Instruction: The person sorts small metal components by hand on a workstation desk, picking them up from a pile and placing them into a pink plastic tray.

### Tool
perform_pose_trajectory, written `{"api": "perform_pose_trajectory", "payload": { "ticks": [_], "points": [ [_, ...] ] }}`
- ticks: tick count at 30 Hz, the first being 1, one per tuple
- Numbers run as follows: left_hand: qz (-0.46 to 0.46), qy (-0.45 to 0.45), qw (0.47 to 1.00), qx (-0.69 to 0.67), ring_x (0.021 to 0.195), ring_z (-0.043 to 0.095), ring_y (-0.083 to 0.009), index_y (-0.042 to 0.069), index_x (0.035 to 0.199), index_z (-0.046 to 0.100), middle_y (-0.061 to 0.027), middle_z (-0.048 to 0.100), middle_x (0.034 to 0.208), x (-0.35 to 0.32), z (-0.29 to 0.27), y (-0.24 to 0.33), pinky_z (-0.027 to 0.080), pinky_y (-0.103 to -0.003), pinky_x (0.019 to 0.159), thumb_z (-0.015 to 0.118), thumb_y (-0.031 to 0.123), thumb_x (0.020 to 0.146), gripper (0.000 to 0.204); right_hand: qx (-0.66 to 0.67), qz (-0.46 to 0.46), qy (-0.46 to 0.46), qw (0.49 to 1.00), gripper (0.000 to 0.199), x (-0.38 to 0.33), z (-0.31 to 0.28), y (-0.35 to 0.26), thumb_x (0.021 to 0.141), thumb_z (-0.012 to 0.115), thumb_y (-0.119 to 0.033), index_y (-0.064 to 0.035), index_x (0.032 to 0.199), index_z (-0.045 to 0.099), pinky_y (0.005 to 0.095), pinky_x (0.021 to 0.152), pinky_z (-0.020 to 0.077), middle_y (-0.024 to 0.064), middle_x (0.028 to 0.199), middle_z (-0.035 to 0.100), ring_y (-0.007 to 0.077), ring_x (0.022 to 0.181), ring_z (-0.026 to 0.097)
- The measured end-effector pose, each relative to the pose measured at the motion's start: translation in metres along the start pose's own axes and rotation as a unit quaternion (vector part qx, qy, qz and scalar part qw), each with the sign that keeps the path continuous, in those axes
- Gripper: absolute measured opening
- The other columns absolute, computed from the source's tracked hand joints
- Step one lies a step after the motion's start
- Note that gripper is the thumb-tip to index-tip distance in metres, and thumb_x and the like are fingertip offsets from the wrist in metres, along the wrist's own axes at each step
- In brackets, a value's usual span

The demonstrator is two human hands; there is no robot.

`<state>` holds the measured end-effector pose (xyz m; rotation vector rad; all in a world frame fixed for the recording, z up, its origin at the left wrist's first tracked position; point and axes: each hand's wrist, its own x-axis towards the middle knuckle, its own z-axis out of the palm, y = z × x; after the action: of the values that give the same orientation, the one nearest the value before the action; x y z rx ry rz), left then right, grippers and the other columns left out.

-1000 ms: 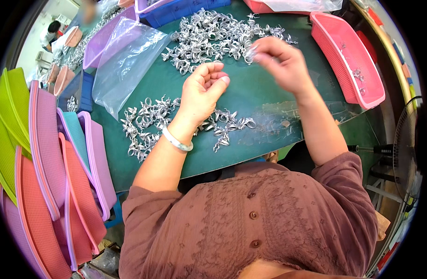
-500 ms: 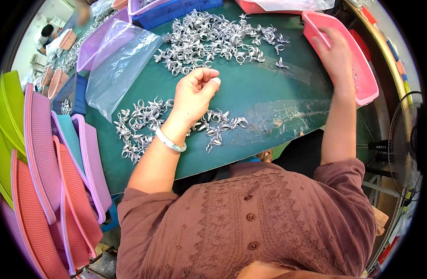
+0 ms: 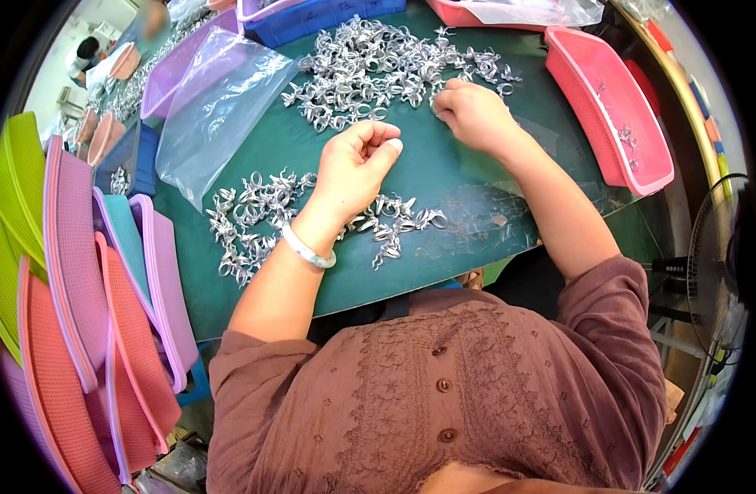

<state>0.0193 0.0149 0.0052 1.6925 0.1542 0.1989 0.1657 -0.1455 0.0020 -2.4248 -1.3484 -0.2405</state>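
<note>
A large heap of silvery metal rings [image 3: 369,66] lies at the far middle of the green table. My right hand [image 3: 475,115] is at the heap's right edge, its fingers pinched on a silvery ring mostly hidden by the fingertips. My left hand [image 3: 357,160], with a pale bangle on the wrist, hovers just in front of the heap, fingers curled and thumb pressed against them. Whatever it may hold is hidden. Beneath and beside my left forearm spreads a smaller group of rings [image 3: 250,218]. At the right, a pink basket [image 3: 612,156] has a few rings inside.
A clear plastic bag [image 3: 221,123] lies left of the heap, over a purple basket [image 3: 160,86]. A blue crate [image 3: 320,25] stands behind. Stacked colourful baskets [image 3: 81,288] crowd the left side. A fan [image 3: 715,263] stands at the right, and another person [image 3: 81,59] is far left.
My right hand has moved left from over the pink basket to the right edge of the ring heap, and its fingers have closed. My left hand has hardly moved.
</note>
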Motion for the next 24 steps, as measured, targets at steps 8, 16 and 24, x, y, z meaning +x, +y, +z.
{"api": "perform_pose_trajectory", "payload": {
  "ticks": [8, 16, 24],
  "points": [
    [0.004, -0.009, 1.0, 0.005, 0.071, 0.053, -0.0073, 0.001, 0.1, 0.056, 0.0, 0.058, 0.081, 0.001, 0.0, -0.002, 0.043, -0.021, 0.063, 0.057, 0.01, 0.082, 0.02, 0.635, 0.129, -0.099, 0.755, 0.01, -0.007, -0.027, -0.007, 0.082, 0.058, -0.014, -0.0039, 0.083, 0.057, 0.0232, 0.064, 0.0447, 0.0032, 0.085, 0.06, 0.0091, 0.069, 0.054],
    [0.024, -0.01, 0.999, -0.029, 0.074, 0.054, -0.0081, 0.002, 0.106, 0.054, -0.0012, 0.057, 0.086, -0.002, 0.002, 0.002, 0.043, -0.021, 0.065, 0.056, 0.011, 0.083, 0.025, 0.784, 0.114, -0.136, 0.595, 0.013, -0.015, -0.023, -0.02, 0.088, 0.05, -0.016, -0.004, 0.091, 0.052, 0.024, 0.063, 0.0455, 0.0082, 0.087, 0.059, 0.0129, 0.071, 0.056],
    [0.098, -0.041, 0.988, -0.114, 0.074, 0.052, -0.0053, 0.001, 0.111, 0.052, -0.0042, 0.055, 0.092, -0.005, 0.007, 0.005, 0.044, -0.019, 0.063, 0.062, 0.006, 0.078, 0.036, 0.785, 0.138, -0.146, 0.585, 0.013, -0.02, -0.022, -0.042, 0.088, 0.05, -0.016, -0.0034, 0.09, 0.053, 0.0237, 0.06, 0.0458, 0.0051, 0.083, 0.058, 0.0122, 0.067, 0.056]
  ]
}}
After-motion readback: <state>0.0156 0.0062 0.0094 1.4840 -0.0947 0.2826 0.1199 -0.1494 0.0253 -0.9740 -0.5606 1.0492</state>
